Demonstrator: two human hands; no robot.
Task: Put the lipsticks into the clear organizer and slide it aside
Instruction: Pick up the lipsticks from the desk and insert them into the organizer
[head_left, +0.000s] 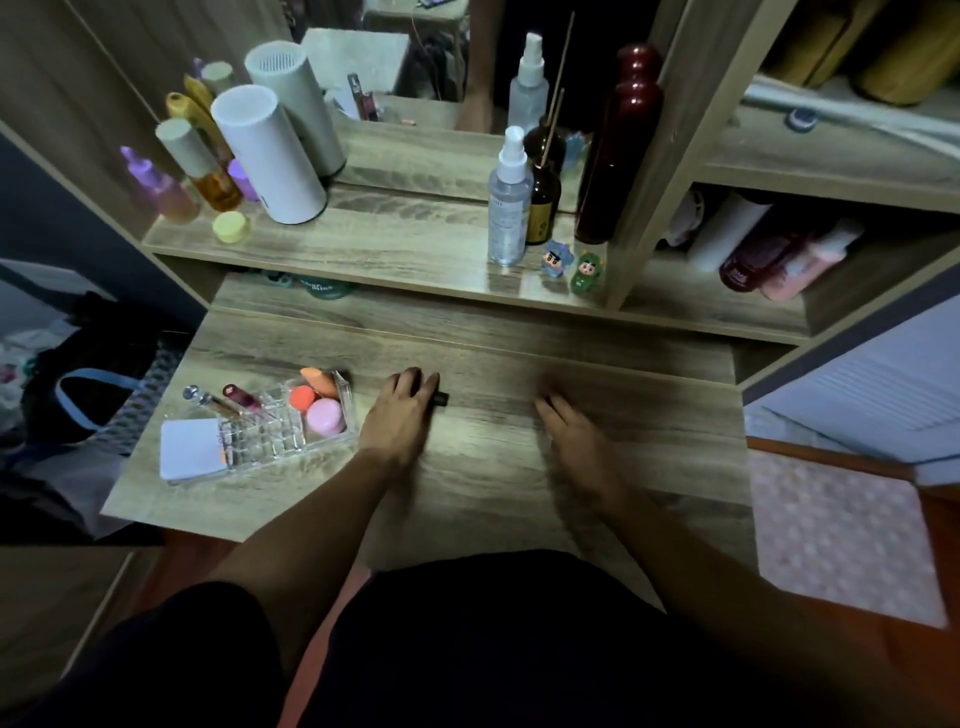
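The clear organizer (291, 434) sits at the left of the wooden desk (519, 467). Two lipsticks stand tilted in its slots: a silver-capped one (208, 399) and a dark red one (241, 397). Orange sponges (306, 392) and a pink round case (326, 415) fill its right compartment. A white pad (189, 447) lies at its left end. My left hand (402, 410) lies just right of the organizer, fingers curled over a small black lipstick (440, 398) on the desk. My right hand (571, 434) rests flat on the desk, blurred, holding nothing.
A raised shelf (363, 244) behind the desk carries a white cylinder (270, 156), several bottles, a spray bottle (508, 202), a dark red bottle (618, 150) and two small figurines (571, 262). A dark bag (88, 379) sits left of the desk. Side shelves stand at right.
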